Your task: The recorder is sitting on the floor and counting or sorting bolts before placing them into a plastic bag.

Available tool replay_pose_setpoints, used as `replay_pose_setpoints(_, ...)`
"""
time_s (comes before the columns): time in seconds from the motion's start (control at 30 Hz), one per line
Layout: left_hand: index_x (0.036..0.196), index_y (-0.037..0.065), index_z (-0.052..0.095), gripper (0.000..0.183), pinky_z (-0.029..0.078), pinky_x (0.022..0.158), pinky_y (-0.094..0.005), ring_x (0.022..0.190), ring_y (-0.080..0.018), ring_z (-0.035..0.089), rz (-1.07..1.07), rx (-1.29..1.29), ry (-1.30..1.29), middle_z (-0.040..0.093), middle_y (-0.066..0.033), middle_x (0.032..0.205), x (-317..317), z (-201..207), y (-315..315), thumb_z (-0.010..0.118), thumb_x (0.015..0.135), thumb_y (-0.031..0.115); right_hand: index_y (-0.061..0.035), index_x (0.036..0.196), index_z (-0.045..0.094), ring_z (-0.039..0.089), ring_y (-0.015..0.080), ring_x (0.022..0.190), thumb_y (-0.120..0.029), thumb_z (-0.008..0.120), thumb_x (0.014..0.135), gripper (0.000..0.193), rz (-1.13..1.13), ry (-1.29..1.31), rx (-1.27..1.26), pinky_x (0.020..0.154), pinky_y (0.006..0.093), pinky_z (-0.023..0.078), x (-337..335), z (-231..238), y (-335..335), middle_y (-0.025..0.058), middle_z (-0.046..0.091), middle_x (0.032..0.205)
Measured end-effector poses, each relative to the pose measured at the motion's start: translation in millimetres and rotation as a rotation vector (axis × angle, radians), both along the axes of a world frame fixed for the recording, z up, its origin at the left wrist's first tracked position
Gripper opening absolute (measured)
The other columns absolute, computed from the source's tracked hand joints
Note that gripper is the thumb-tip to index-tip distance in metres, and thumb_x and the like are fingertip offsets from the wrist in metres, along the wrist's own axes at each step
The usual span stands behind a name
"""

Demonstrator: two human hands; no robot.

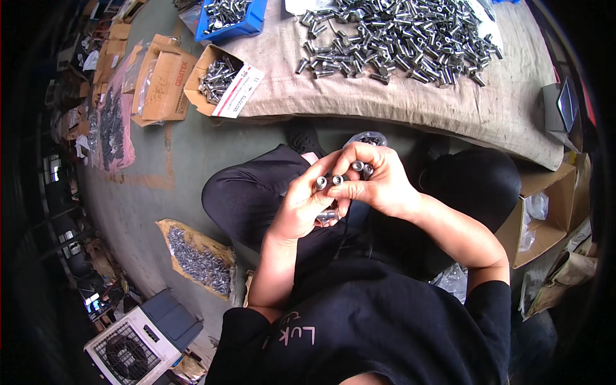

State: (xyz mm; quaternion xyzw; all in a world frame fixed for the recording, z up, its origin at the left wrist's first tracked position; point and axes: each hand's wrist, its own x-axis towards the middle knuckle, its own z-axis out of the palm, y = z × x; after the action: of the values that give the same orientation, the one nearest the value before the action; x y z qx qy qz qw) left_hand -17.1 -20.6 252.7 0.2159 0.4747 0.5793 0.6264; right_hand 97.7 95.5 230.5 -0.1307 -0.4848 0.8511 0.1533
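Note:
My left hand (303, 206) is closed around several short silver metal sleeves (327, 182), their round ends pointing up between my fingers. My right hand (375, 179) presses against the left and pinches another metal sleeve (358, 166) at its fingertips. Both hands hover over my lap, in black trousers. Ahead of me a large heap of the same metal parts (410, 38) lies on a tan sackcloth (449, 106).
An open carton with metal parts (217, 80) and a blue bin (234, 19) of them stand at the cloth's left end. More parts lie on cardboard (196, 260) to my left. Open cardboard boxes (542, 218) sit at my right. A fan heater (131, 350) stands lower left.

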Motion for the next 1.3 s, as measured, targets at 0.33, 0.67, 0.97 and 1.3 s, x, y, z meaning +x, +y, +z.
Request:
replay_pose_setpoints(0.33,0.133,-0.001,0.024,0.059,0.04,0.044,-0.018,0.063,-0.0096,0.053,-0.031,0.008,-0.144,0.052,-0.0078,0.101,-1.6,-8.2,-1.5,0.053,0.086,0.02,-0.0021,0.075,0.05,0.053,0.0043,0.054,-0.001,0.07,0.071,0.02,0.015,-0.103,-0.14,0.047,0.0192,0.043,-0.3,3.2,-1.6,-0.0017,0.048,0.061)
replay_pose_setpoints(0.67,0.099,-0.001,0.05,0.022,0.043,0.056,-0.0205,0.063,-0.0065,0.051,0.024,-0.094,0.654,0.056,-0.0028,0.078,1.8,-5.8,-10.6,0.052,0.088,0.018,-0.0016,0.075,0.049,0.051,0.0039,0.054,-0.003,0.07,0.071,0.021,-0.081,-0.176,0.071,0.047,0.0199,0.043,-2.3,-1.2,-7.5,-0.0008,0.049,0.061)
replay_pose_setpoints(0.97,0.093,0.0,0.049,0.025,0.041,0.047,-0.0177,0.058,-0.0072,0.052,0.023,-0.033,0.465,0.055,-0.0056,0.072,-16.0,0.1,-26.7,0.055,0.086,0.023,-0.0004,0.079,0.051,0.05,0.0048,0.057,-0.001,0.067,0.074,0.017,0.042,0.009,0.093,0.053,0.0218,0.044,-15.6,11.9,-11.7,-0.0016,0.044,0.062)
replay_pose_setpoints(1.3,0.102,0.009,0.05,0.021,0.035,0.039,-0.0193,0.054,-0.0102,0.049,0.532,-0.171,0.383,0.051,-0.001,0.07,-150.3,11.4,95.6,0.046,0.09,0.026,-0.0051,0.079,0.056,0.035,0.003,0.043,-0.015,0.064,0.08,0.012,-0.054,-0.453,-0.2,0.038,0.0199,0.026,-17.3,-22.8,10.9,-0.004,0.045,0.058)
